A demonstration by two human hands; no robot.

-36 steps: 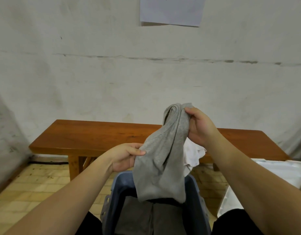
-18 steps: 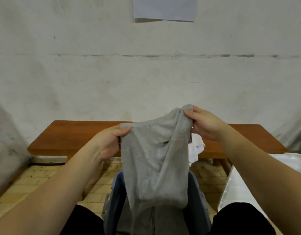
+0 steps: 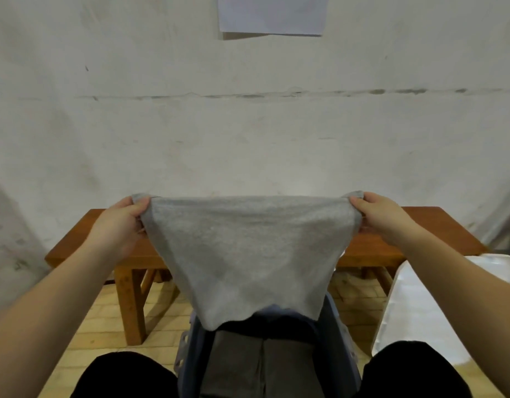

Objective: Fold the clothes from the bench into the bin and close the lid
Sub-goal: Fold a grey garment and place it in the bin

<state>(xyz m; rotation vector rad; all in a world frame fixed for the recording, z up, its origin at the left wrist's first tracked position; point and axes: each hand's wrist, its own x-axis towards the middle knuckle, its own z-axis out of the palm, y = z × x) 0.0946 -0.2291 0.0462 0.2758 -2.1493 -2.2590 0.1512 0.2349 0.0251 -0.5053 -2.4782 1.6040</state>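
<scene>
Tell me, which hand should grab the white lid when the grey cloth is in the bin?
Probably the right hand. The white lid lies on the floor at the person's right, beside the blue bin. The left hand is on the far side. Both now pinch the grey cloth.

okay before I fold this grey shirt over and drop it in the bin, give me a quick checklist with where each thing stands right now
1. Left hand grips one top corner of the grey garment: ok.
2. Right hand grips the other corner: ok.
3. Top edge stretched flat between the hands: ok.
4. Garment hangs over the open blue bin: ok.
5. Room left in the bin above the dark folded clothes: cannot tell.
6. White lid within reach at the right: ok, off the bin.
</scene>
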